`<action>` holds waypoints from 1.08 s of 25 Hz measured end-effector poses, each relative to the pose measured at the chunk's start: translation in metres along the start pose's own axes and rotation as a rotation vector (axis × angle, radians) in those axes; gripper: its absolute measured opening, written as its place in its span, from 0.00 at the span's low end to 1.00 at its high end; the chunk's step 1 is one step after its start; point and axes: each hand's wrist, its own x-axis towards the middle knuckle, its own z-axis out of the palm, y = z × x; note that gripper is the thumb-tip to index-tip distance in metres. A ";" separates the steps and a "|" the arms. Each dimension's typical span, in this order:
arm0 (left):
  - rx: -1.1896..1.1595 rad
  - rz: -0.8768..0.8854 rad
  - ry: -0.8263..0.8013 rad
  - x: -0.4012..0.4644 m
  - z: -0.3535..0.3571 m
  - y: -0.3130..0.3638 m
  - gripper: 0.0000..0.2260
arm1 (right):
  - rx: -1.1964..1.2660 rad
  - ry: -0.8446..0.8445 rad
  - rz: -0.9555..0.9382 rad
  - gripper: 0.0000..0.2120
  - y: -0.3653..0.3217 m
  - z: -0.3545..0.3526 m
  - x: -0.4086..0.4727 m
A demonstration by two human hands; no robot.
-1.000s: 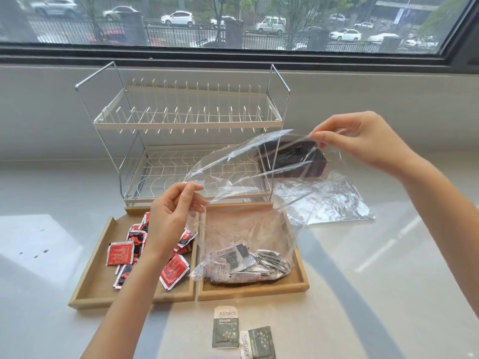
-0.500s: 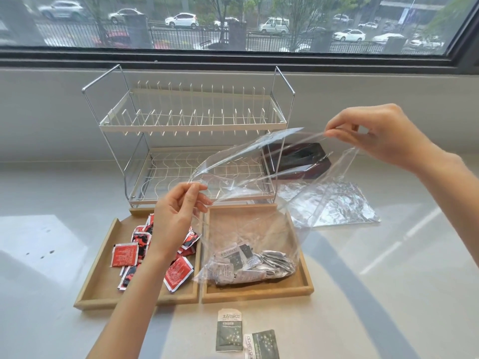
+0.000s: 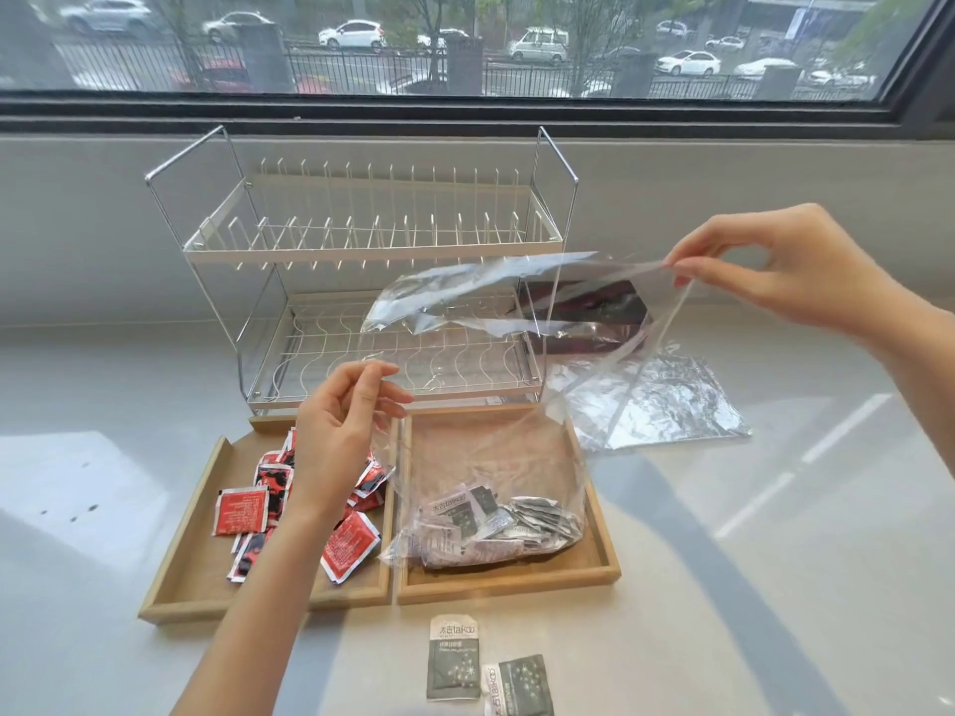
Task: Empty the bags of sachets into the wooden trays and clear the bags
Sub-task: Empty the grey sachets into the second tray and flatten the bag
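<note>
Since a second ago, right hand (image 3: 775, 281) has drawn its pinched corner of the clear bag (image 3: 480, 385) up and rightward; left hand (image 3: 341, 436) pinches the other. Grey sachets (image 3: 491, 524) (crinkly, flat) heap inside it, in the right wooden tray (image 3: 604, 560). Film now taut, glossy; emptying pending.

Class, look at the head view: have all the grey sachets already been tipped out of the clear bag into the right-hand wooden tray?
No: the grey sachets still sit inside the clear bag, which rests in the right wooden tray.
</note>
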 end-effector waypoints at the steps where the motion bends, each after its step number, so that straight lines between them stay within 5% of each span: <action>1: 0.000 -0.001 -0.001 0.000 0.000 0.000 0.09 | 0.012 0.012 0.008 0.03 0.000 -0.002 0.000; 5: 0.000 0.004 0.018 0.001 0.002 0.000 0.09 | 0.002 0.027 0.010 0.13 -0.001 -0.001 0.001; 10: 0.007 0.014 0.048 0.000 0.001 -0.004 0.09 | 0.015 0.010 0.130 0.13 -0.002 0.017 -0.004; 14: 0.017 0.013 0.041 -0.001 0.000 -0.004 0.09 | 0.063 0.179 0.191 0.10 -0.001 0.023 -0.007; 20: 0.020 0.010 0.050 0.000 -0.003 -0.004 0.09 | 0.340 0.305 0.267 0.09 0.001 0.023 -0.008; 24: -0.029 -0.025 0.061 -0.001 -0.002 -0.008 0.10 | 0.664 0.522 0.524 0.14 0.010 0.063 -0.030; 27: -0.070 -0.048 0.019 -0.002 -0.004 -0.015 0.12 | 0.670 0.219 0.719 0.19 0.014 0.127 -0.075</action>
